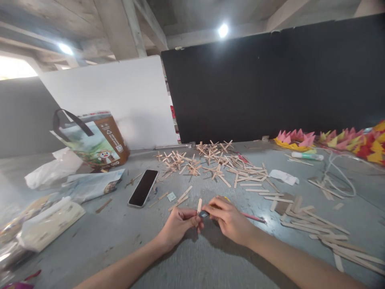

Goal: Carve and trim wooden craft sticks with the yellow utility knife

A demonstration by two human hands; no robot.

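Observation:
My left hand (182, 224) is closed, pinching a wooden craft stick (199, 205) upright between thumb and fingers. My right hand (227, 216) is wrapped around what looks like a utility knife (204, 214); its dark, flat front end meets the stick by my left fingertips. A bit of yellow shows behind the right knuckles, and most of the tool is hidden by the fingers. From behind the right hand, a thin pink rod (252, 217), like a pencil, sticks out to the right along the table.
Crossed craft sticks (192, 164) form a heap ahead, and loose sticks (315, 224) spread to the right. A phone (143, 188) lies left of centre, near a bag (96, 140) and plastic packets (51, 224). Paper crowns (296, 139), a glue stick (307, 156) and a white cable (339, 176) lie far right.

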